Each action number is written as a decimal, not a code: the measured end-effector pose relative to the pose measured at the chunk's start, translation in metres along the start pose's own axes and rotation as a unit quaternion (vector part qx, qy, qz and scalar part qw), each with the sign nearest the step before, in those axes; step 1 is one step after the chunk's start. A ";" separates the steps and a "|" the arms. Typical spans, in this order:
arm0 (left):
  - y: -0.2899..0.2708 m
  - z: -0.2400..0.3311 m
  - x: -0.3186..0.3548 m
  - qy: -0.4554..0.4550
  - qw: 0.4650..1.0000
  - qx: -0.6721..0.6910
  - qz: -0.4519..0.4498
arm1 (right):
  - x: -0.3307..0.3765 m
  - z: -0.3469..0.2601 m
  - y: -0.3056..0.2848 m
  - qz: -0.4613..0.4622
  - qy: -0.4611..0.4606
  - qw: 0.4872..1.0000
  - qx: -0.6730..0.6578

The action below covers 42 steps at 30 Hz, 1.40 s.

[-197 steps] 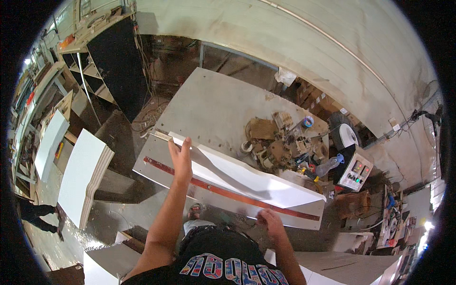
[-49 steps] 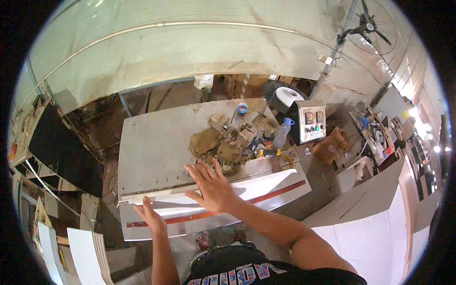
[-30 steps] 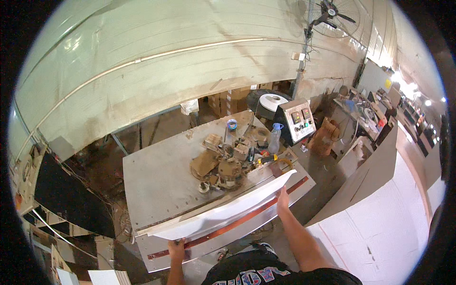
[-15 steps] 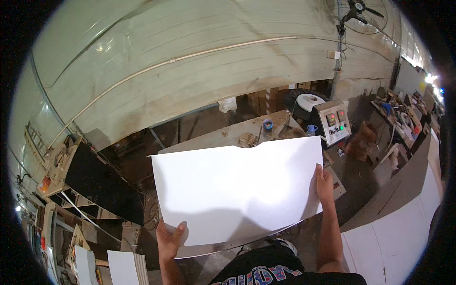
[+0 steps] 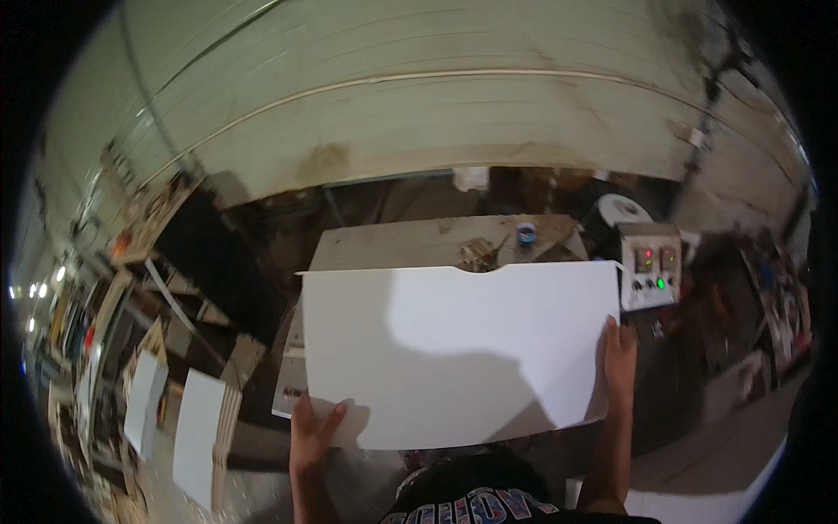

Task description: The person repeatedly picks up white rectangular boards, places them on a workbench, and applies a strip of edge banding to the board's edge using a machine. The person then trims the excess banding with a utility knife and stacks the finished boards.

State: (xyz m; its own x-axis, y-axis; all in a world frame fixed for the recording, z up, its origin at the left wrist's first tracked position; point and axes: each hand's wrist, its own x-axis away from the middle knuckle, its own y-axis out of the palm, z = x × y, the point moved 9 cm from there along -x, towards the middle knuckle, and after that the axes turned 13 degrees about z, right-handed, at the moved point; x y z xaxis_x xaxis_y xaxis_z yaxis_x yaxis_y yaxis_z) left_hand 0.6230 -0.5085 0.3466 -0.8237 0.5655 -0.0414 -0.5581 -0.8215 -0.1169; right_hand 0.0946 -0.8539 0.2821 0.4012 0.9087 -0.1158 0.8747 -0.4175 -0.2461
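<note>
A wide white panel point(image 5: 454, 349) with a shallow notch in its far edge is held up in front of my body. My left hand point(image 5: 312, 432) grips its near left corner, the thumb lying on the upper face. On the right edge my right hand point(image 5: 620, 358) is closed, thumb on top and the other fingers mostly hidden beneath. Past the panel's far edge, a worktable point(image 5: 375, 247) shows in part, with a small blue tin point(image 5: 525, 233) on it; the panel covers the rest.
A control box point(image 5: 650, 266) with lit displays stands beyond the panel's right corner. Stacked white panels point(image 5: 199, 437) stand low on the left, near a black-sided cabinet point(image 5: 205, 258). Cluttered shelving point(image 5: 772, 306) lines the far right. A pale sheeted wall point(image 5: 419, 122) rises behind the table.
My view has swung left, so the surroundings shift right in the picture. The panel sits more level and a little to the right, with both hands still on it.
</note>
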 end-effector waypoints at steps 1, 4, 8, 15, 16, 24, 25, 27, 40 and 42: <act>0.001 -0.004 0.009 -0.004 1.000 0.011 0.014 | -0.006 0.002 -0.001 -0.015 0.019 1.000 -0.018; 0.006 -0.031 0.032 -0.043 0.993 -0.114 -0.004 | -0.005 -0.026 0.011 -0.033 -0.025 0.993 -0.111; -0.011 -0.089 0.101 -0.149 0.946 -0.280 0.067 | 0.039 -0.077 0.054 -0.203 -0.020 0.961 -0.185; -0.064 -0.181 0.265 -0.287 0.914 -0.190 0.214 | 0.163 -0.135 0.128 -0.450 -0.106 0.872 -0.162; -0.074 -0.192 0.290 -0.312 0.902 -0.170 0.246 | 0.183 -0.139 0.135 -0.481 -0.112 0.854 -0.162; -0.155 -0.267 0.490 -0.407 0.752 0.008 0.519 | 0.364 -0.156 0.156 -0.706 -0.159 0.675 -0.144; -0.162 -0.276 0.514 -0.429 0.716 0.005 0.550 | 0.384 -0.156 0.158 -0.729 -0.162 0.650 -0.139; -0.174 -0.303 0.566 -0.475 0.647 0.049 0.595 | 0.431 -0.151 0.156 -0.774 -0.177 0.593 -0.134; -0.227 -0.355 0.952 -0.322 0.229 0.156 0.905 | 0.848 -0.125 -0.033 -0.939 -0.092 0.330 0.044; -0.207 -0.367 0.985 -0.260 0.090 0.213 0.938 | 0.920 -0.101 -0.080 -0.966 -0.064 0.240 0.067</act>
State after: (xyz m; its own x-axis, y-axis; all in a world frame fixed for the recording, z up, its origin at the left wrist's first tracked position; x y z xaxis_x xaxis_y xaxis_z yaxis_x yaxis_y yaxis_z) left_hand -0.0360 0.2457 -0.0340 0.6582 -0.5861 0.4725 0.7492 0.5719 -0.3341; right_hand 0.4208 0.0155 0.2922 -0.7383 -0.5975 0.3130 -0.6258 0.7799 0.0126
